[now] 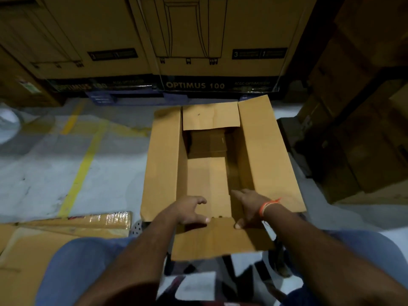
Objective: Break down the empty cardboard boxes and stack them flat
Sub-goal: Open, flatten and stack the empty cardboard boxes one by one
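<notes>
From the head view, an open cardboard box (pixel 220 164) stood on the grey floor (pixel 39 173), and everything else is placed against it. Its two long flaps were folded outward to either side, the far short flap (pixel 210 117) tilted in over the opening, and the near short flap (pixel 220 237) lay folded out toward the person. Inside the box a darker piece of cardboard was visible at the far end, though what it was could not be told.

The left hand (pixel 189 209) gripped the box's near edge, thumb pressed on the near flap at the fold and fingers curled down over the rim into the box. The right hand (pixel 248 207) grasped the same edge toward the box's right side, thumb on the near flap, fingers reaching inside along the right wall. An orange thread band (pixel 268 206) circled the right wrist.

Left of the box, a yellow painted line (pixel 81 171) ran along the floor. Nearer than that, left of the box's near corner, flattened cardboard (pixel 44 244) lay on the floor. Beyond the box's far end stood large printed cartons (pixel 218 85) marked "OPTIMUS 100". More brown cartons (pixel 357 129) were stacked to the right of the box.
</notes>
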